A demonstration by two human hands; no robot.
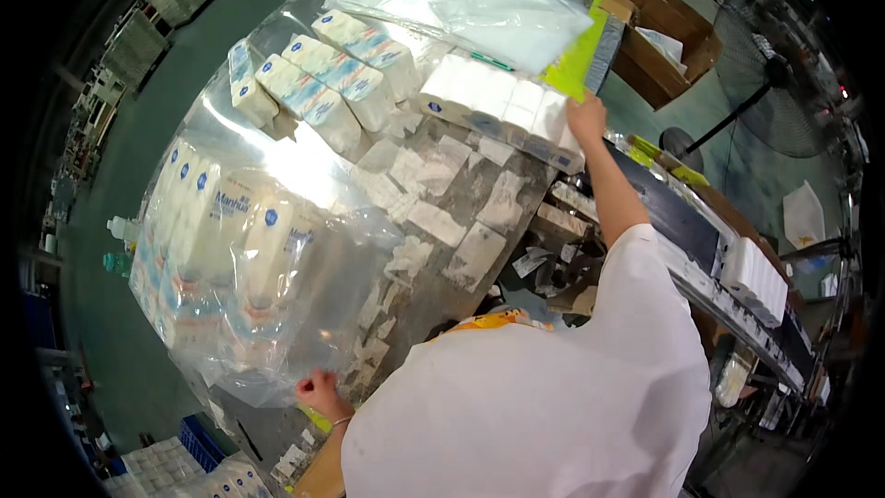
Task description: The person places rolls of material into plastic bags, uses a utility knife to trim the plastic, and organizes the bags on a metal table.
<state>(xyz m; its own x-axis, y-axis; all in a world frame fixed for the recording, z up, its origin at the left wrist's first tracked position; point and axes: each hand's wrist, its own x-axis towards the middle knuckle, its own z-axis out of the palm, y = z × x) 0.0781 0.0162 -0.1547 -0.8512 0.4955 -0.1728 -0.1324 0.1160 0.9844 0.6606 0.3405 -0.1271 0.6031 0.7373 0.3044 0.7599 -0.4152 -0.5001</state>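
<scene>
My right hand (587,120) is at the right end of a row of white tissue packs (498,103), its fingers bent over the end pack. At the near left, my left hand (321,395) has its fingers curled in beside the lower edge of a clear plastic bag (323,304). Whether it pinches the film is too small to tell. Several upright tissue packs (217,221) fill the bag's left part. More tissue packs (318,83) lie side by side farther back on the worn, tape-patched table (419,290).
Flat clear plastic bags (461,5) lie at the table's back, beside a lime-green strip (576,51). To the right runs a conveyor (678,207) carrying another white pack (754,281). Beyond stand an open cardboard box (659,46) and a fan (770,74).
</scene>
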